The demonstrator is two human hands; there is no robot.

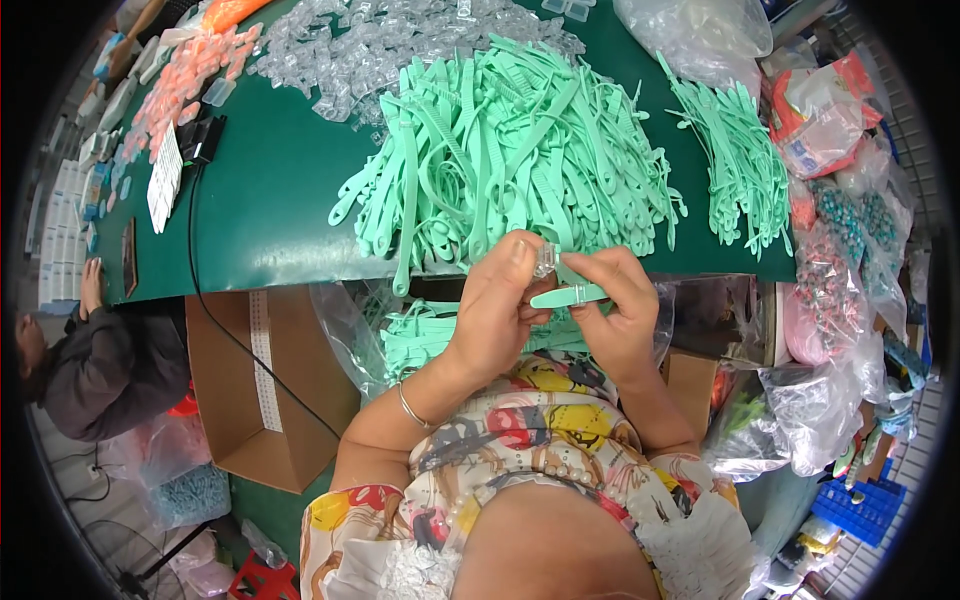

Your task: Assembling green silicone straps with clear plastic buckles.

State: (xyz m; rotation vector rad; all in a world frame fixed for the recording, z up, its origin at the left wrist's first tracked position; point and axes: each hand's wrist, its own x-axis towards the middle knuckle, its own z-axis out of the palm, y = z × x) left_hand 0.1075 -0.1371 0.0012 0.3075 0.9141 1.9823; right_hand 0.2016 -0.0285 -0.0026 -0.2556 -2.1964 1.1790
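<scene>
Just off the table's front edge, my two hands meet over a mint-green plastic strap (562,297). My left hand (492,315) is closed, its thumb and fingers pinching a small clear plastic buckle (545,260). The strap's rounded end points toward the left fingers. My right hand (622,305) pinches the strap between thumb and fingers, with its index finger close to the clear buckle. Directly beyond the hands, a large heap of mint-green ridged straps (520,150) covers the table. A heap of clear buckles (400,45) lies behind it.
A smaller bundle of green straps (735,160) lies to the right on the green table (270,220). Orange pieces (195,80) are spread at far left, near a black cable (195,250). Below stands a cardboard box (235,400); another person (110,360) sits left. Plastic bags (815,400) crowd the right.
</scene>
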